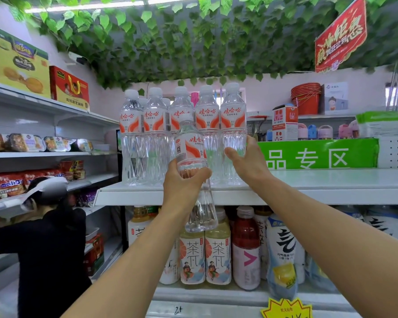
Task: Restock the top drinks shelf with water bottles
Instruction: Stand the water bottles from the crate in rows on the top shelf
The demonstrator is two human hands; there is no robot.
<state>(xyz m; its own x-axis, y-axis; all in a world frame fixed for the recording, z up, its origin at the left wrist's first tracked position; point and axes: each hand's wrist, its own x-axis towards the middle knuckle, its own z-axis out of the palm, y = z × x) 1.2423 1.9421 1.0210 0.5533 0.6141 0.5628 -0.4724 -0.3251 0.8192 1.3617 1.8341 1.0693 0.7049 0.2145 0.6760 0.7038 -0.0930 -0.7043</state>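
Two bare forearms reach up from the bottom edge. The left hand (pixel 184 180) has its fingers wrapped around the middle of a clear plastic water bottle (pixel 193 171), holding it nearly upright in front of the top shelf (pixel 331 191), its base hanging below the shelf edge. The right hand (pixel 246 161) clasps the lower body of the rightmost shelved bottle (pixel 233 134), thumb in front. That bottle ends a row of water bottles (pixel 156 138), ribbed, white-capped, with orange and white labels, all full. Below stand tea bottles (pixel 205 253) and a red drink (pixel 246 246). Beyond, a green sign (pixel 319 154) and stacked red buckets (pixel 306 97).
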